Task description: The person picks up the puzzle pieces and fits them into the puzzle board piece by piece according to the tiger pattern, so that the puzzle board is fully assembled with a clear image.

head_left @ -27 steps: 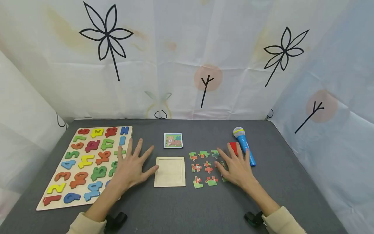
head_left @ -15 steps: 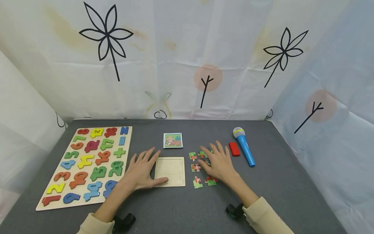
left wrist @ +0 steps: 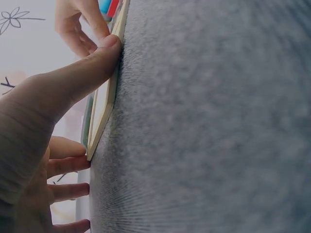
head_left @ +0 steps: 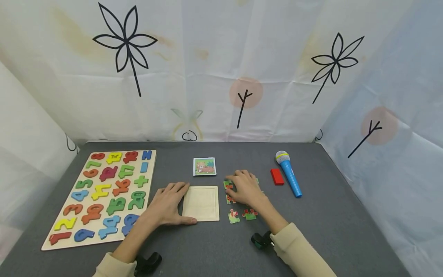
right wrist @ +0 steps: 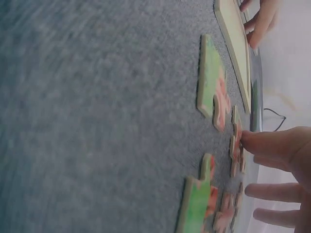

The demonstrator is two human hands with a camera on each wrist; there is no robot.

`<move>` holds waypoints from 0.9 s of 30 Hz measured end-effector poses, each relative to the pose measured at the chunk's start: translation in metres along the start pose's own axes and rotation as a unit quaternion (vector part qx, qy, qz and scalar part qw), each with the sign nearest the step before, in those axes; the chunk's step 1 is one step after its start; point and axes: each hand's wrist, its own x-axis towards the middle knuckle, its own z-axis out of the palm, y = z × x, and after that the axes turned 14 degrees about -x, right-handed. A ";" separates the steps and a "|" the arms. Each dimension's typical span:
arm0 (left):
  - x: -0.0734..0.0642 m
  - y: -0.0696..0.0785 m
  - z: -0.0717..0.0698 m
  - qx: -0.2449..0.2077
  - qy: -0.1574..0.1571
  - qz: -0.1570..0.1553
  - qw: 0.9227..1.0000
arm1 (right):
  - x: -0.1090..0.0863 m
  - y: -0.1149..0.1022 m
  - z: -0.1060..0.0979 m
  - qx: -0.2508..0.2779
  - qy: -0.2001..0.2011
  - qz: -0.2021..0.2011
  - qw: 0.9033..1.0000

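A square wooden puzzle tray (head_left: pixel 201 204) with a raised rim lies flat mid-table. My left hand (head_left: pixel 168 205) holds its left end, thumb along the near edge and index finger at the far left corner. To the right of the tray, jigsaw pieces (head_left: pixel 233 216) in green and orange are laid out on the table. My right hand (head_left: pixel 246 188) is low over the upper left pieces, hiding several of them. One piece (head_left: pixel 228 184) shows between its thumb and index finger. In the right wrist view the fingers (right wrist: pixel 274 192) are extended, and the thumb appears to touch a piece (right wrist: pixel 235 141).
A wooden number board (head_left: pixel 100 192) with colourful numerals fills the left side. Behind the tray lies a small picture card (head_left: pixel 204 166). A red block (head_left: pixel 277 177) and a blue toy microphone (head_left: pixel 290 173) lie at the right. White printed cloth (head_left: pixel 207 69) hangs behind the table.
My left hand has moved right and taken hold of the tray's left end. My right hand has moved left from near the red block to the upper left pieces, uncovering the block.
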 end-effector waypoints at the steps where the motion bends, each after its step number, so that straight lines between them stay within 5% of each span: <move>1: 0.000 0.000 0.001 0.001 0.002 0.002 1.000 | 0.001 -0.001 0.000 -0.001 -0.004 0.000 1.000; 12: 0.000 -0.004 0.006 0.007 0.014 0.007 1.000 | 0.006 -0.004 0.002 0.000 -0.002 -0.004 1.000; 27: 0.000 -0.008 -0.009 -0.004 -0.024 0.015 1.000 | 0.013 -0.003 0.002 0.049 -0.002 0.002 0.999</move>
